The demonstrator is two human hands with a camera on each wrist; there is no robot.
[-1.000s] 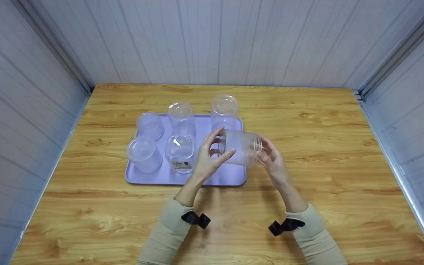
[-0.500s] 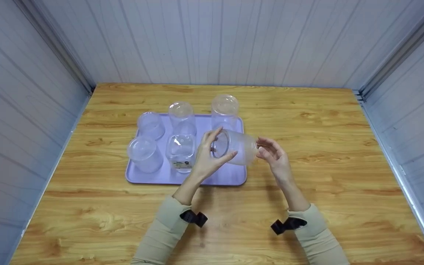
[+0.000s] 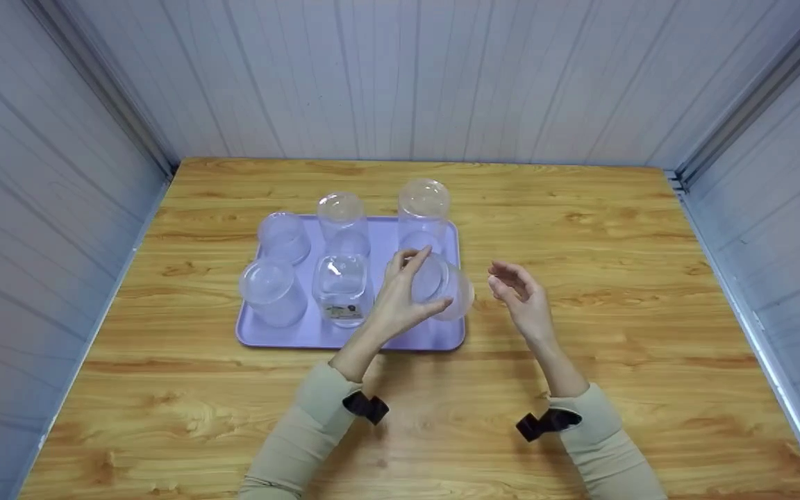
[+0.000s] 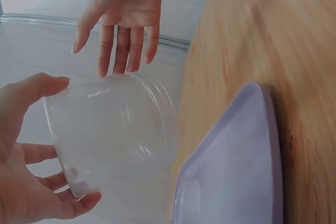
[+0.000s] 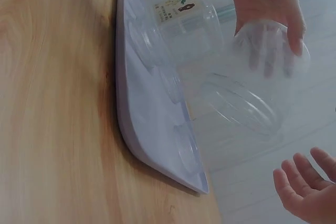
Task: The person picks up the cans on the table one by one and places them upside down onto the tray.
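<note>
My left hand (image 3: 400, 298) grips a clear plastic jar (image 3: 457, 295) by its base end, thumb and fingers spread around it. The jar is tilted above the right part of the lilac tray (image 3: 428, 340). In the left wrist view, the ridged neck of the jar (image 4: 110, 124) points away from the palm, towards the table side. My right hand (image 3: 526, 305) hovers just right of the jar, fingers loosely bent, holding nothing. The right wrist view shows a gap between the right fingertips (image 5: 286, 182) and the jar.
Several clear jars stand on the tray: a square labelled one (image 3: 342, 285) beside my left hand, a round one (image 3: 273, 292) at front left, a short one (image 3: 285, 238) behind it, and taller ones (image 3: 342, 219) (image 3: 423, 208) at the back. Ribbed panels (image 3: 400, 83) border the wooden table (image 3: 615, 278).
My right hand has let go of the jar and drawn slightly right. In my left hand the jar has turned, its neck end swinging downwards. The other jars stay in place.
</note>
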